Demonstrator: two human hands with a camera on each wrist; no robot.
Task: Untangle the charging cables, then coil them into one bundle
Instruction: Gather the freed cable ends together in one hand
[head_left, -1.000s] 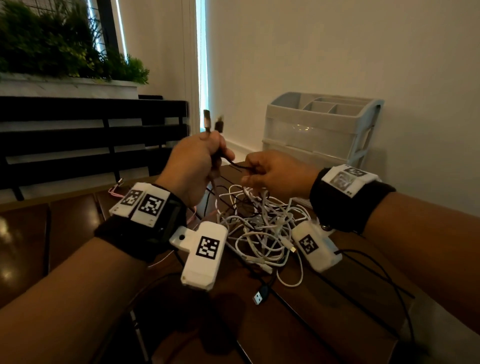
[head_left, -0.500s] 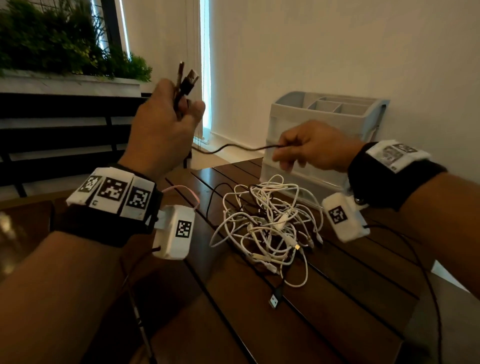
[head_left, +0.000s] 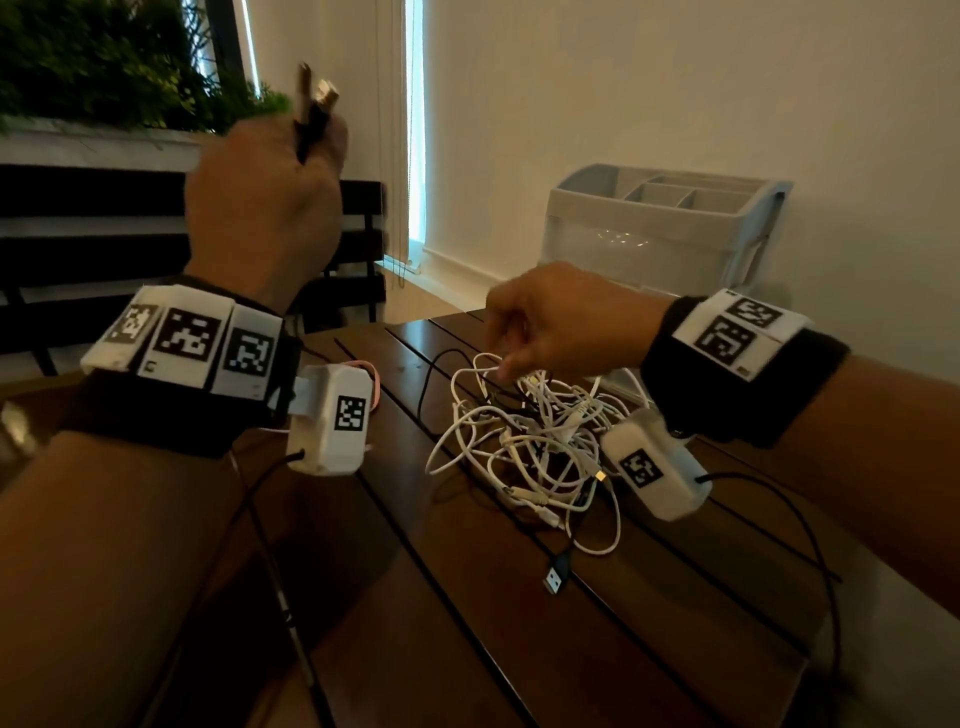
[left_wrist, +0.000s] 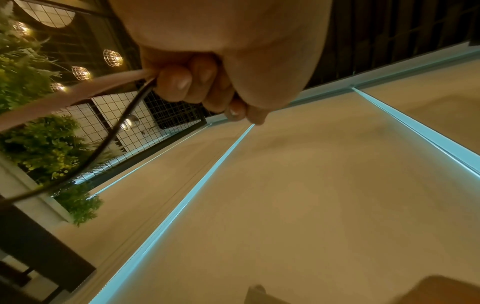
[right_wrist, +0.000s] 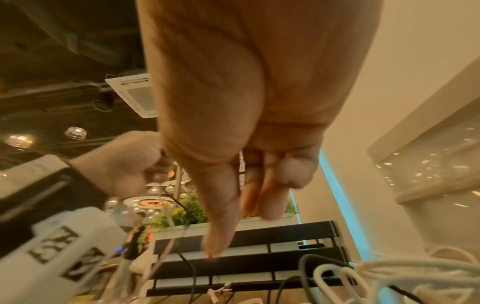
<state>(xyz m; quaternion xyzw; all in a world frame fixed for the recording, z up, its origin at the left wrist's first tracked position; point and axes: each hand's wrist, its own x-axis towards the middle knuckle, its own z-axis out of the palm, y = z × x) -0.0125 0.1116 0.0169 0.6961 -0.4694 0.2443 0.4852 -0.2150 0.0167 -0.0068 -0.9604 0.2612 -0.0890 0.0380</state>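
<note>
My left hand (head_left: 270, 202) is raised high at the left and grips a black cable (left_wrist: 114, 131) and a pink cable (left_wrist: 67, 96) in its fist, their plugs (head_left: 314, 104) sticking up above the knuckles. A tangle of white cables (head_left: 530, 447) lies on the brown slatted table (head_left: 467, 649). My right hand (head_left: 519, 348) hangs over the tangle's far side with loose fingers (right_wrist: 270, 197) and holds nothing; one fingertip is at a white loop. A black USB plug (head_left: 555, 578) lies on the table in front of the tangle.
A grey plastic drawer organiser (head_left: 660, 223) stands against the wall behind the tangle. A black bench (head_left: 78, 244) and a planter with greenery (head_left: 104, 62) are at the back left. The table's edge runs along the right.
My left hand has risen higher with the plugs. My right hand has let go of the black cable and dropped onto the white tangle.
</note>
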